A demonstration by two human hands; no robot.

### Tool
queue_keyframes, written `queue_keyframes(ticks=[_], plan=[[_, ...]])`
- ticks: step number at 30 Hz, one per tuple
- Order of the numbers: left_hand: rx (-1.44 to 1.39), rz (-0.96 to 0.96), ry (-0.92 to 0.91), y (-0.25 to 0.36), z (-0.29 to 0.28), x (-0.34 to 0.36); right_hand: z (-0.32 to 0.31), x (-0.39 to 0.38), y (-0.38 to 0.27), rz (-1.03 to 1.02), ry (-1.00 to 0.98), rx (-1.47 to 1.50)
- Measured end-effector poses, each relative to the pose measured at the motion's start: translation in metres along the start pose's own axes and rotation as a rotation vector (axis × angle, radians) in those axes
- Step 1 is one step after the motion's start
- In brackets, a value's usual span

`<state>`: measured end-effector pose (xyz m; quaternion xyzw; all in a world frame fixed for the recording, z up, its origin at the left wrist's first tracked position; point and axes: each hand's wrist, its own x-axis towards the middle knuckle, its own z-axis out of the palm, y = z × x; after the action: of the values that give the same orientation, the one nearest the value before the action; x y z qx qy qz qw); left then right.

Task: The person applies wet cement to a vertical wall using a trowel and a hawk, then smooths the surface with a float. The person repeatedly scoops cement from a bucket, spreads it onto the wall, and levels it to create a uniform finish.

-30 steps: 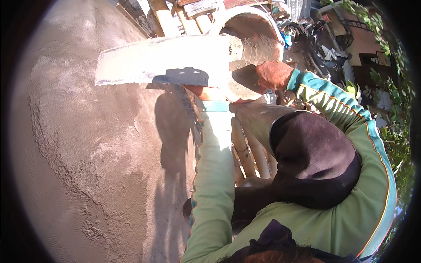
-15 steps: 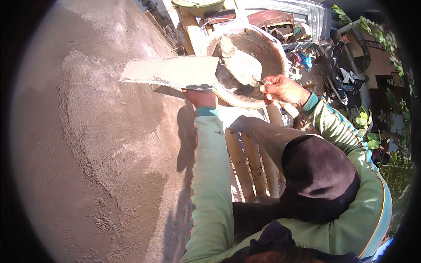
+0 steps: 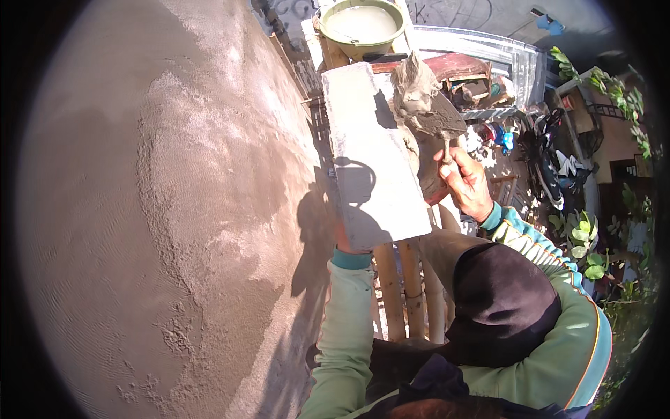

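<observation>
My left hand [image 3: 343,239] is closed on a pale, flat rectangular plastering hawk [image 3: 370,181], held from beneath, so most of the fingers are hidden. The hawk's broad face is turned up, and shadows fall across it. My right hand [image 3: 466,183] grips the thin handle of a trowel [image 3: 447,120]. A thick lump of wet grey mortar [image 3: 415,87] sits on the trowel blade, at the far right edge of the hawk. Below them a mortar bucket [image 3: 434,174] is largely covered by the hawk and trowel.
A plastered wall [image 3: 209,174], partly damp and rough, fills the left side. Bamboo poles [image 3: 412,293] lie beneath me, beside my bent knee [image 3: 502,293]. Beyond the bucket stands a green basin [image 3: 359,50] of cloudy liquid. Clutter and leafy plants [image 3: 583,234] lie at right.
The hawk has turned from tilted to broad face up and come nearer. The trowel has risen out of the bucket with mortar on it. The view has shifted, showing more of the basin.
</observation>
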<state>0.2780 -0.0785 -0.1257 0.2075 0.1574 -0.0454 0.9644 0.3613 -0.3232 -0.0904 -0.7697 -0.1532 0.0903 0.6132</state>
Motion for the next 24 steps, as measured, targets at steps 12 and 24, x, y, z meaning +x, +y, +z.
queue_keyframes(ticks=[12,24], plan=[[0.196,0.021,-0.163,0.020,0.026,-0.022,0.000,-0.005,0.010,-0.452,0.092,-0.453],[1.050,0.783,-0.074,0.093,0.052,-0.091,-0.006,0.029,-0.033,-0.311,-0.084,-1.410]])
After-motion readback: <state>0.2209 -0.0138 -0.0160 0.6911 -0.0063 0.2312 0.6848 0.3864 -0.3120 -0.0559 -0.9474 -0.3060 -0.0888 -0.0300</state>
